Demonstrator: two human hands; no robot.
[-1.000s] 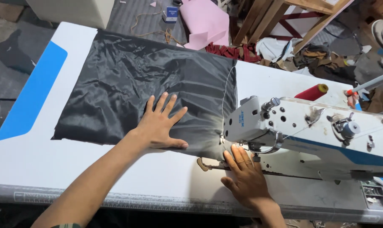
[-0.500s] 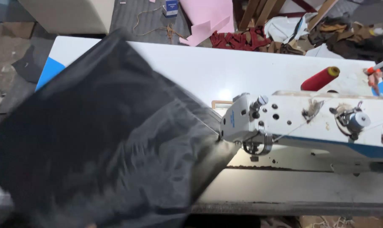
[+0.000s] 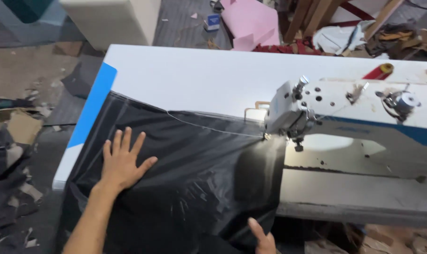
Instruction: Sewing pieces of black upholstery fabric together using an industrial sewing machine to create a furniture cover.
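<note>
pressing flat with fingers spread wide, the left hand (image 3: 121, 162) lies palm down on the shiny black plastic sheet (image 3: 190, 183), its forearm reaching up from the lower edge. the sheet drapes over the near left part of the white table with a blue end strip (image 3: 194, 77) and runs under the white sewing machine (image 3: 354, 113). the right hand (image 3: 263, 240) shows only partly at the bottom edge, touching the sheet; its grip cannot be told.
</note>
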